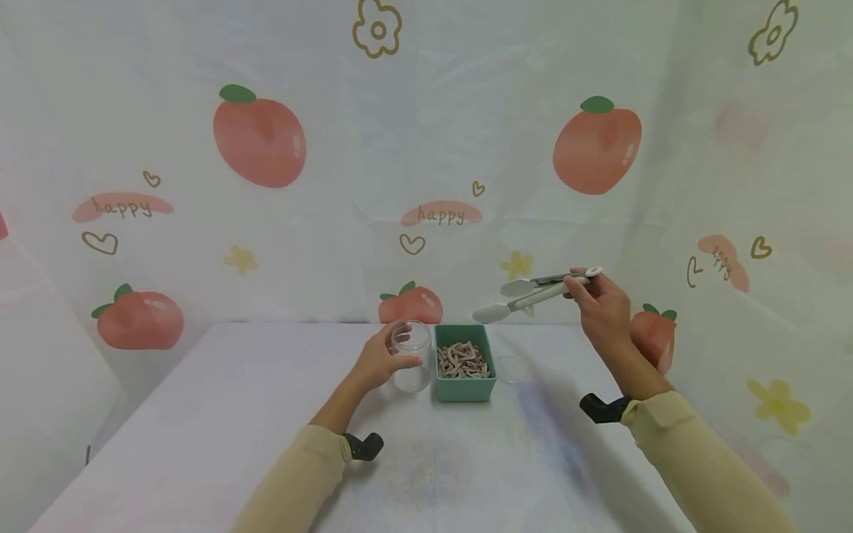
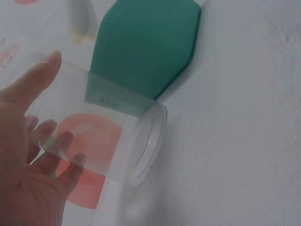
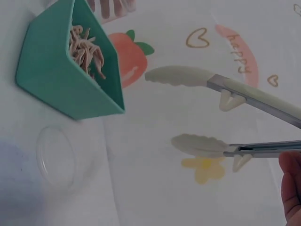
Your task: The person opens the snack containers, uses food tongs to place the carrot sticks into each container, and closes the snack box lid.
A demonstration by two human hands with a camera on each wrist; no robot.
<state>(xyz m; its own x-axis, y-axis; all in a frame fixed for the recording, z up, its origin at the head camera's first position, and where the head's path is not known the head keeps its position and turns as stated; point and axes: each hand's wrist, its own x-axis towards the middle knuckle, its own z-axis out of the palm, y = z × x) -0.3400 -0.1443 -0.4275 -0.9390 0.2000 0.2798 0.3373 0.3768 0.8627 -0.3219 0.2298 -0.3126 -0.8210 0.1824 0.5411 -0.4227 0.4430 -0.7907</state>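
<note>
My left hand (image 1: 376,364) holds a clear, open-topped jar (image 1: 412,376), thumb on one side and fingers round the other. The jar stands upright beside a green rectangular box (image 1: 464,391), and nothing shows inside it. Greyish-brown dried strips (image 1: 461,358) lie heaped in the box. In my right hand (image 1: 605,312) is a pair of tongs (image 1: 541,295), raised in the air to the right of the box and above it. Spread apart, the two pale tips of the tongs (image 3: 200,146) have nothing between them in the right wrist view.
A clear round lid (image 3: 56,157) lies flat on the table just right of the box. The white-covered table (image 1: 266,414) meets a printed cloth backdrop (image 1: 333,244) right behind the jar and box. Dark wrist mounts (image 1: 365,446) stick out from both forearms.
</note>
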